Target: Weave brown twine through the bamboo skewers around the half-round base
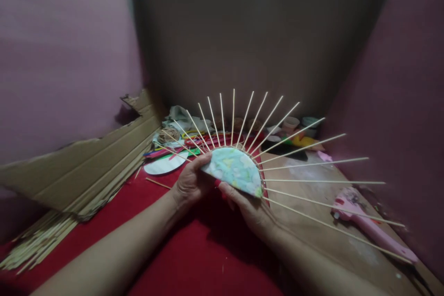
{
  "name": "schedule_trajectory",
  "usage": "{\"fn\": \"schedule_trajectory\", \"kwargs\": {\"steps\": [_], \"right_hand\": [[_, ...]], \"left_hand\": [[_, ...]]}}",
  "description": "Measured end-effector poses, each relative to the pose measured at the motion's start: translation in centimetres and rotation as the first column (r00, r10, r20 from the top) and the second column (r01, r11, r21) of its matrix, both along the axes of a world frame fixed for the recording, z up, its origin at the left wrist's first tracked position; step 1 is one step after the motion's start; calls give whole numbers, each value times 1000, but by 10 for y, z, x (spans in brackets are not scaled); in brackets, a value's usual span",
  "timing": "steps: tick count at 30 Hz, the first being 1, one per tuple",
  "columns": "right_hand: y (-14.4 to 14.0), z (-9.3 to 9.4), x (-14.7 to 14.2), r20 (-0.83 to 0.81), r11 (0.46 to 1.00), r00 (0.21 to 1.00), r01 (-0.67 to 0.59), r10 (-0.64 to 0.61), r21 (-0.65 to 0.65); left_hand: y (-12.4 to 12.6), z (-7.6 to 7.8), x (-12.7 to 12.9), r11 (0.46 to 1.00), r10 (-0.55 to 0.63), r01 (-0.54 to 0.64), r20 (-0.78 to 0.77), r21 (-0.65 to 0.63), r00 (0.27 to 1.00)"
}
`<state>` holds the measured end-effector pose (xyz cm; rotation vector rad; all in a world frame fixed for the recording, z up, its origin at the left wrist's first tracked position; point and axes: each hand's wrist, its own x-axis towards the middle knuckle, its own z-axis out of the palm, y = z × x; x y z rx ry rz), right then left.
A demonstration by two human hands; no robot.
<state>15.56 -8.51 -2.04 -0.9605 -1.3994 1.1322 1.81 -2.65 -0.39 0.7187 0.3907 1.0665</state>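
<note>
A: Holding what?
B: Half-disc (235,169) w/ skewers (298,148) fanned out, held above the red cloth (194,259). Left hand (190,184) closed on its left edge, right hand (250,209) cupped under.
A: Nearby?
B: Pink glue gun (373,229) to the right, cardboard (90,169) left.

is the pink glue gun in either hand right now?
No. The glue gun lies on the board at the right, while the left hand and right hand both grip the skewer-ringed disc.

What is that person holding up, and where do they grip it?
A patterned half-disc with skewers fanning out. The left hand and right hand grip its lower straight edge.
</note>
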Motion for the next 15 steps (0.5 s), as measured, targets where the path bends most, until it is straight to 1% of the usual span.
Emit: {"fn": "schedule_trajectory", "kwargs": {"steps": [3,6,8,10,11,13,15], "right_hand": [[3,-2,-2,17,999,1000,14,-13,-39],[6,-6,-10,3,989,1000,-5,6,-147],[1,-1,-16,69,972,996,-47,64,-231],[-14,13,-21,151,951,973,-126,174,-283],[-26,21,-21,154,949,963,-177,222,-262],[-54,37,-15,104,951,955,-260,279,-166],[-80,44,-2,119,938,931,-338,345,-76]], "left_hand": [[0,-3,1,1000,-1,1,22,-15,1000],[5,-4,1,994,95,-92,33,-64,995],[11,-4,-2,980,173,-166,62,-105,983],[17,-4,-4,970,223,-210,97,-126,970],[19,-4,-5,969,228,-215,109,-126,967],[21,-6,-7,973,211,-196,118,-123,970],[22,-8,-6,979,179,-164,119,-122,977]]}}
